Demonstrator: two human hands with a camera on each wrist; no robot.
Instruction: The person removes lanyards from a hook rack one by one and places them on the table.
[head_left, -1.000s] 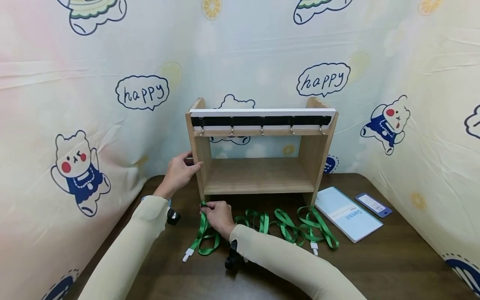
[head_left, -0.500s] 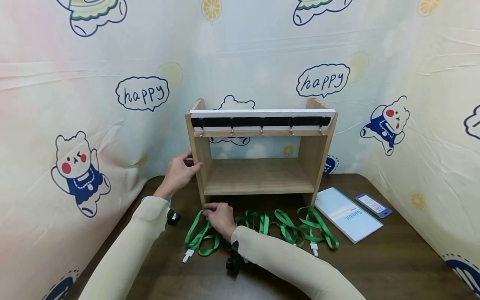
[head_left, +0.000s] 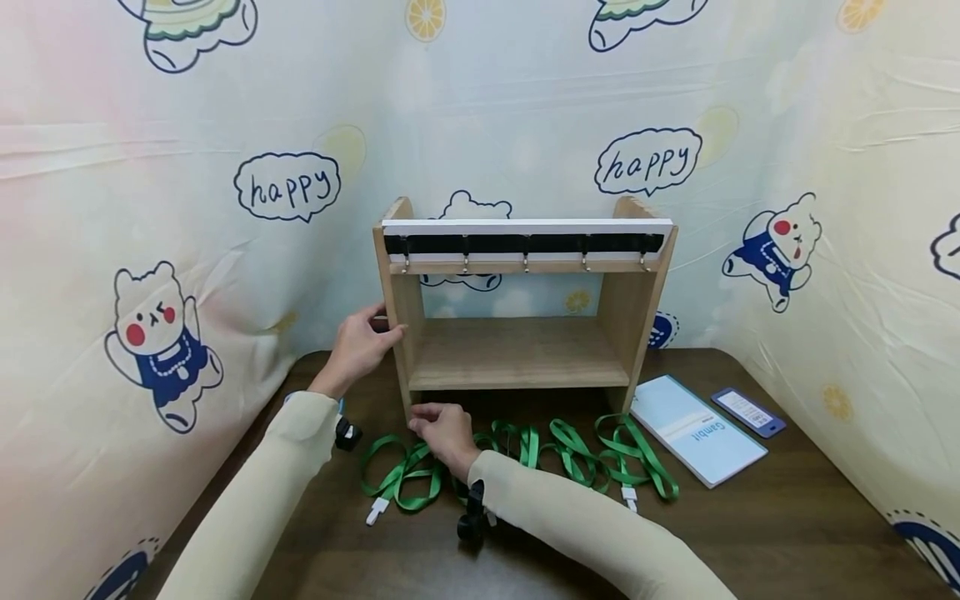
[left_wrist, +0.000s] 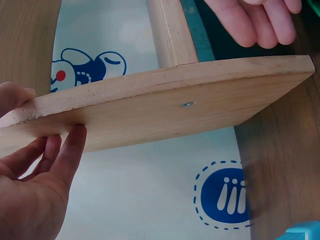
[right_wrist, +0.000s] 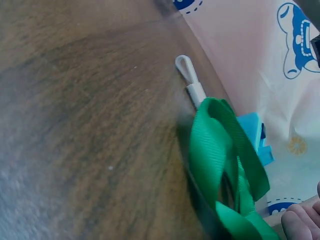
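My left hand (head_left: 358, 348) grips the left side panel of a wooden shelf (head_left: 517, 354), thumb on the front edge and fingers on the outer face, as the left wrist view (left_wrist: 45, 185) shows. My right hand (head_left: 444, 433) is at the foot of that same panel, fingertips right by its lower end. In the left wrist view its fingers (left_wrist: 265, 25) look loosely extended, with nothing between them. A green lanyard (head_left: 393, 483) with a white clip (head_left: 377, 510) lies loosely looped on the table just left of the right hand; the right wrist view shows its ribbon (right_wrist: 215, 145) close up.
More green lanyards (head_left: 577, 454) lie in front of the shelf, partly hidden by the right forearm. A row of metal hooks (head_left: 526, 260) runs along the shelf's top rail. A white booklet (head_left: 697, 429) and a blue card holder (head_left: 748, 411) lie right. Something light blue (left_wrist: 302, 232) sits left.
The right hand has let go of the left lanyard's upper end, and its loop has dropped to the table leftward. The right hand shifted slightly right; the left hand stays on the panel.
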